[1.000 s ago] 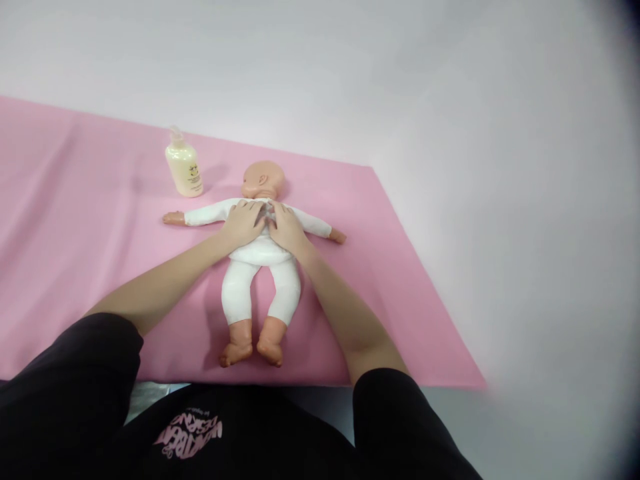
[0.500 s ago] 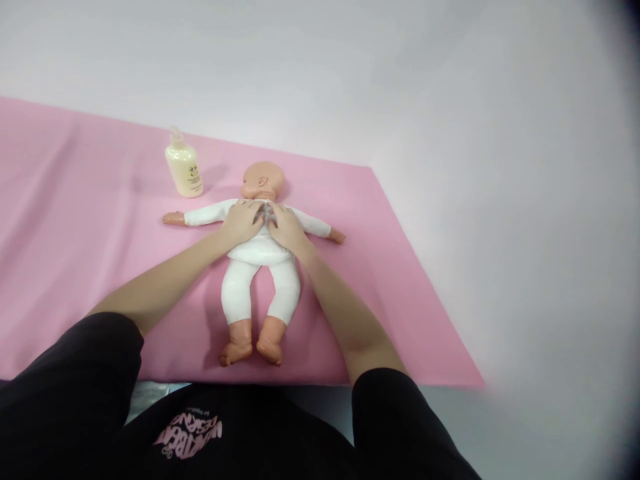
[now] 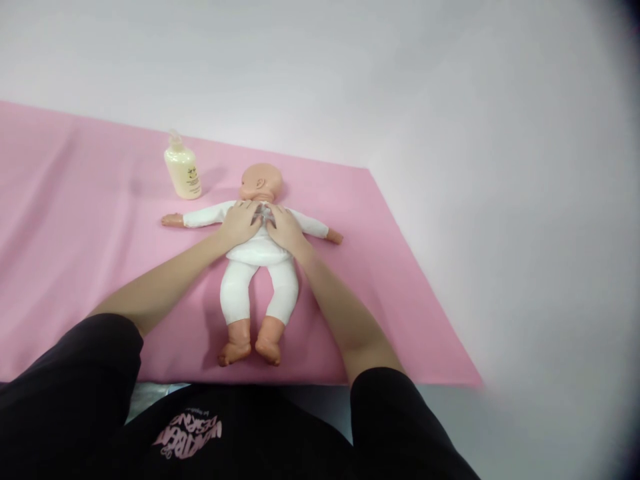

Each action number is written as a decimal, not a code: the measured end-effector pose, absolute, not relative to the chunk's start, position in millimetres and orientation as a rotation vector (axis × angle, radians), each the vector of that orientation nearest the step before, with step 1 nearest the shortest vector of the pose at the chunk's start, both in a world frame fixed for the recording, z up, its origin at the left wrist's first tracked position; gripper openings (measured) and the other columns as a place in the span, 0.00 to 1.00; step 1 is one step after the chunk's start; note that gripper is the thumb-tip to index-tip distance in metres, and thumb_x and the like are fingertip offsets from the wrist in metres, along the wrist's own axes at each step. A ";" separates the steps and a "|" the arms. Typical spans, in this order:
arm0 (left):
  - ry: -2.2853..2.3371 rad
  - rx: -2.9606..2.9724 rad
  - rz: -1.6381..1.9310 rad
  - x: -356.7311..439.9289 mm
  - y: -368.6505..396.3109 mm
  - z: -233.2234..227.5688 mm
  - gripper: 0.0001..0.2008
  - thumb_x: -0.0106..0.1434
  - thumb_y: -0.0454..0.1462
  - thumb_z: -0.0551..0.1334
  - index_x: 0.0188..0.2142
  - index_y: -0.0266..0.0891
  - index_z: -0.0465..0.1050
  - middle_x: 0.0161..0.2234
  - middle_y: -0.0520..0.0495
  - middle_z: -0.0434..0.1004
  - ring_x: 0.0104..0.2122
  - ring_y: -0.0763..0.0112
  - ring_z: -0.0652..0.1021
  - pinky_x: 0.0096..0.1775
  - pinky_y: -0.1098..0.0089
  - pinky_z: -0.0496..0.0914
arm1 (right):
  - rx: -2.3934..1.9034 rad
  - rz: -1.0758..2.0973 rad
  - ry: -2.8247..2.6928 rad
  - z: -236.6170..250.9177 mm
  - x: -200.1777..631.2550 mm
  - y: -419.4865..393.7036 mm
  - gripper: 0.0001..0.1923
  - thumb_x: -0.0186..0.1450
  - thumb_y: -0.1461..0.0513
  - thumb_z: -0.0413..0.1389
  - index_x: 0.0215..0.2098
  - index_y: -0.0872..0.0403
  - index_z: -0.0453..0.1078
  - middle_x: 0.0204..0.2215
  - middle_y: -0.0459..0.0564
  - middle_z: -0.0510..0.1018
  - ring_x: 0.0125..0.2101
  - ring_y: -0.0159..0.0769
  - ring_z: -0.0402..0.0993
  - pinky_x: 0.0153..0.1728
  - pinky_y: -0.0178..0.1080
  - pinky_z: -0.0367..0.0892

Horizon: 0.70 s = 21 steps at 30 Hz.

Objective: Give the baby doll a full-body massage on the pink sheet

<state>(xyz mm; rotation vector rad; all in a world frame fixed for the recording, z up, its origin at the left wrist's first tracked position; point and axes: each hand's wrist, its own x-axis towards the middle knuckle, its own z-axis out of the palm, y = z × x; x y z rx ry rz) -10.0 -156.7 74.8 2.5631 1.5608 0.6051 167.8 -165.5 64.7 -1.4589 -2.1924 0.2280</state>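
Observation:
A baby doll (image 3: 257, 250) with a white cloth body and bare head, hands and feet lies with its arms spread out and its head turned to the left. My left hand (image 3: 241, 223) rests flat on the left side of its upper torso, fingers stretched out. On the right side of the torso lies my right hand (image 3: 286, 228), also flat with its fingers extended. A small greyish patch shows on the doll between my two hands; I cannot make out what it is. Neither hand grips anything.
A pump bottle (image 3: 183, 172) of pale yellow liquid stands beyond the doll's outstretched left-side arm. Pink cloth (image 3: 390, 300) covers the table, with its edge slanting down on the right. A pale surface (image 3: 500, 167) lies beyond.
Both hands stay on the doll's torso in nearly the same place. The whole view has shifted very slightly.

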 end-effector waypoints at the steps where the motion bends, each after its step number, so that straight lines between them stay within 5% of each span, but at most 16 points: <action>1: 1.559 2.563 0.610 -10.4 -156.5 73.7 0.23 0.74 0.38 0.54 0.64 0.32 0.70 0.59 0.33 0.77 0.58 0.47 0.75 0.60 0.52 0.69 | -1.457 0.221 -2.192 64.2 167.4 -165.8 0.29 0.71 0.67 0.48 0.69 0.61 0.64 0.59 0.64 0.77 0.58 0.52 0.74 0.65 0.52 0.67; 12: 1.727 2.486 0.453 -13.1 -168.9 86.1 0.25 0.77 0.40 0.51 0.69 0.32 0.62 0.54 0.32 0.82 0.51 0.48 0.82 0.51 0.56 0.73 | -1.509 0.263 -2.059 58.7 170.0 -164.0 0.21 0.73 0.64 0.50 0.62 0.59 0.69 0.57 0.63 0.81 0.56 0.48 0.77 0.63 0.49 0.68; 21: 1.999 2.318 0.304 -21.5 -168.0 90.1 0.24 0.80 0.40 0.45 0.56 0.23 0.72 0.47 0.24 0.82 0.50 0.42 0.83 0.50 0.53 0.73 | -1.904 0.290 -1.976 72.8 181.2 -167.7 0.18 0.77 0.59 0.46 0.59 0.57 0.69 0.49 0.62 0.85 0.50 0.51 0.81 0.52 0.46 0.72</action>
